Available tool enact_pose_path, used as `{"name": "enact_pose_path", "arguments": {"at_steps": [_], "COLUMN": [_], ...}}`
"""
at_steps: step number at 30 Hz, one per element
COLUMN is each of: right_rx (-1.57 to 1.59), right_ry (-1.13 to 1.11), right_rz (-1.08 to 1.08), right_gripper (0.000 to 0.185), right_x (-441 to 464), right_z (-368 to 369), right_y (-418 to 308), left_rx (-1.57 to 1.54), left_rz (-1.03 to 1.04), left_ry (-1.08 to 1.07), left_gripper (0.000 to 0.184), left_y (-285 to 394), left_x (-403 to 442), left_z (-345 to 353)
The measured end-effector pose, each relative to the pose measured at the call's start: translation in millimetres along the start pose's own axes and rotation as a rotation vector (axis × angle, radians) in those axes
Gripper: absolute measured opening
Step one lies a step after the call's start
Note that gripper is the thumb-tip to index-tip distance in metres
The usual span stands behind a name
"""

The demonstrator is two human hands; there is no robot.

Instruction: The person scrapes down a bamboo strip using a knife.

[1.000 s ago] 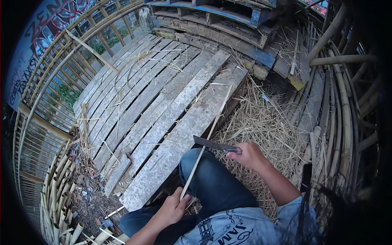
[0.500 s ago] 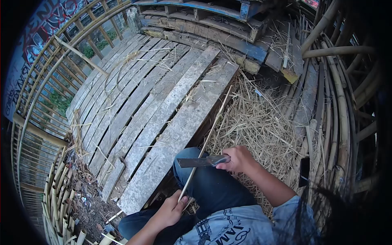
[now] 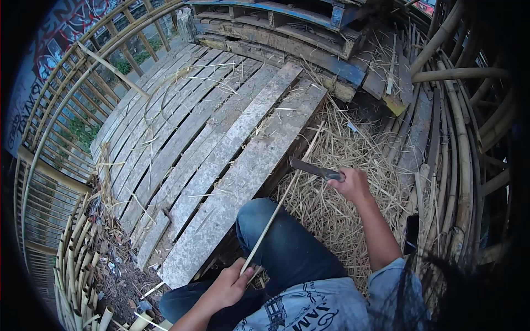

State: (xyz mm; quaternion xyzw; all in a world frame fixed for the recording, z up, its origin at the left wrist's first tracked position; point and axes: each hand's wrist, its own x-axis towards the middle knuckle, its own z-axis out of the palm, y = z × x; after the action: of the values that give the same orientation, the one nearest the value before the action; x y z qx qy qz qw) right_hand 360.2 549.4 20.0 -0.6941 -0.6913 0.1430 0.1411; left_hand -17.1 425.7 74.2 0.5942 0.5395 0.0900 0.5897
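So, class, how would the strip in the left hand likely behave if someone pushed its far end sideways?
The strip would probably bend springily rather than flop: it is thin, yet runs nearly straight from the left hand. It is likely light, being so slim for its length.

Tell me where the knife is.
In the head view, the knife is just right of centre, gripped in the right hand and crossing the thin strip beside the wooden boards.
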Motion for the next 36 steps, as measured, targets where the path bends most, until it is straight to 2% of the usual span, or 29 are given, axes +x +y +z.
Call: {"name": "enact_pose_path", "arguments": {"at_steps": [2,5,7,9,11,16,18,20,24,25,27,30,32,33,34,36], "right_rx": [-0.075,0.119,0.245,0.181,0.274,0.164,0.09,0.018,0.056,0.058,0.117,0.287,0.214,0.135,0.291,0.027], "right_ry": [0.037,0.018,-0.034,-0.105,-0.2,-0.226,-0.111,-0.076,-0.085,-0.08,-0.174,-0.252,-0.211,-0.162,-0.13,-0.131], "right_rz": [0.04,0.148,0.01,-0.159,-0.153,-0.226,-0.09,0.173,0.106,0.082,-0.107,-0.17,-0.167,-0.166,0.002,0.027], "right_gripper": [0.068,0.055,0.057,0.059,0.063,0.064,0.063,0.061,0.059,0.058,0.059,0.062,0.061,0.061,0.059,0.059], "right_x": [9.0,-13.1,-29.3,-41.2,-43.1,-25.1,-16.6,1.3,-10.3,-16.2,-34.8,-54.9,-45.0,-36.3,-26.6,-9.7], "right_z": [-17.3,-6.4,6.9,22.4,23.6,13.8,13.2,-7.3,-16.7,-12.3,4.0,32.3,32.6,28.6,19.9,3.7], "right_y": [-4.6,-33.7,-58.6,-84.5,-98.3,-79.7,-61.0,-27.5,-38.6,-53.8,-79.5,-102.2,-90.4,-83.7,-81.0,-52.8], "left_rx": [-0.138,-0.185,-0.196,-0.202,0.035,0.126,0.135,0.083,0.095,0.011,-0.071,-0.013,0.047,0.045,0.021,-0.006], "left_rz": [0.013,-0.056,-0.02,0.002,0.022,-0.058,-0.092,-0.082,-0.047,0.027,0.095,0.113,-0.024,-0.029,-0.009,0.019], "left_ry": [-0.06,-0.052,-0.032,-0.013,0.053,0.049,0.034,-0.008,-0.028,0.023,0.086,0.104,0.08,0.076,0.066,0.056], "left_gripper": [0.025,0.024,0.024,0.024,0.023,0.022,0.021,0.022,0.022,0.023,0.023,0.023,0.022,0.022,0.022,0.021], "left_y": [-9.0,-14.5,-15.2,-8.9,13.1,27.6,31.7,34.4,24.3,30.0,30.4,24.6,37.5,35.3,32.5,29.8], "left_x": [3.2,11.0,16.0,13.6,7.8,4.1,-0.9,-4.9,-1.4,-4.9,-3.5,-0.2,-5.6,-6.7,-7.3,-7.0], "left_z": [3.3,6.1,7.0,5.3,0.3,-5.4,-5.4,-10.5,-10.5,-9.9,-7.9,-5.3,-8.0,-7.1,-6.3,-5.0]}}
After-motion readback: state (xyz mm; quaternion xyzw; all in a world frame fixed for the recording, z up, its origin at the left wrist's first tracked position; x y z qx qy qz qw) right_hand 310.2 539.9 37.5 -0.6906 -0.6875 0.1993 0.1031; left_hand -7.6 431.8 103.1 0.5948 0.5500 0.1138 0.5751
